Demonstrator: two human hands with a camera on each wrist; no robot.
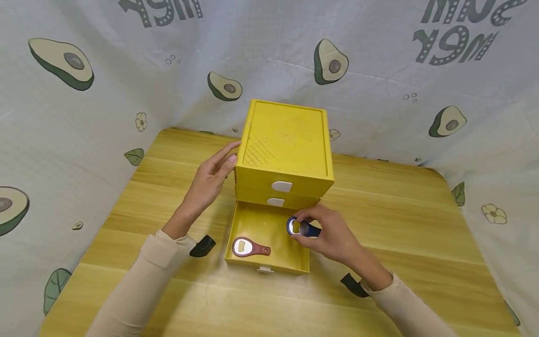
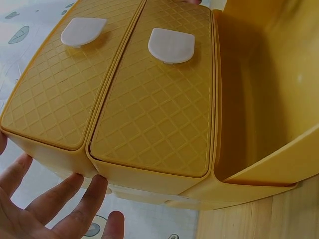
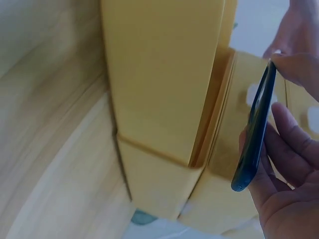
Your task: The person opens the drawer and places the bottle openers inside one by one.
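Note:
A yellow drawer cabinet stands on the table, its bottom drawer pulled out and its two upper drawers closed. My left hand rests against the cabinet's left side; the left wrist view shows its fingers spread along that side. Above the right part of the open drawer, my right hand pinches a blue bottle opener between thumb and fingers. Seen edge-on in the right wrist view, the blue opener is tilted. Inside the drawer at the front left lies a red bottle opener.
White tabs mark the drawer fronts, including the lowest tab. Wood-grain tabletop surrounds the cabinet. A pale curtain printed with avocados hangs behind and at both sides. Black wrist-camera pieces stick out near both sleeves.

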